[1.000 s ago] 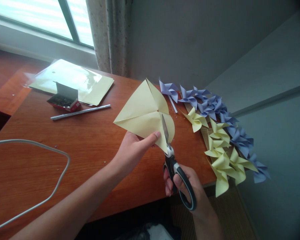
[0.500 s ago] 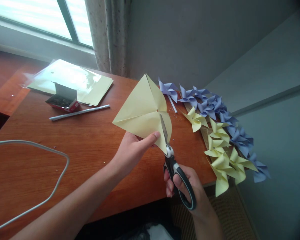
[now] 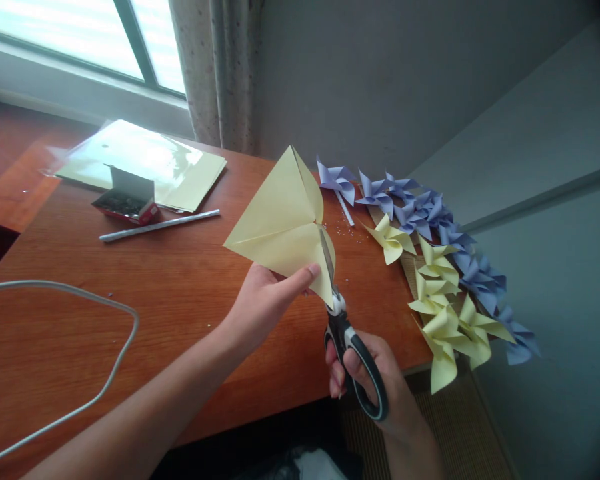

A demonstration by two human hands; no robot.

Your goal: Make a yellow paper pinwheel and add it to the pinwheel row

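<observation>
Above the table, my left hand (image 3: 267, 300) pinches the lower edge of a yellow sheet of paper (image 3: 275, 220), thumb on top and fingers mostly hidden beneath. Creases run across the sheet, and its right side curves away in two bulges. My right hand (image 3: 370, 370) grips the black and grey handles of a pair of scissors (image 3: 337, 307), fingers through the loops. The scissor blades lie against the right part of the paper, tips close to its centre; one blade shows on top, and the blades look nearly closed.
Yellow paper pinwheels (image 3: 443, 340) and purple paper pinwheels (image 3: 430, 210) crowd the table's right end. At the back left are a packet of yellow paper (image 3: 200, 177), an opened small red box (image 3: 147, 212) and a silvery stick (image 3: 160, 225). A white cable (image 3: 125, 347) loops at left.
The scissor handles have shifted slightly left with my right hand. The paper's right side has drawn in a little to the left. My left hand stays in place.
</observation>
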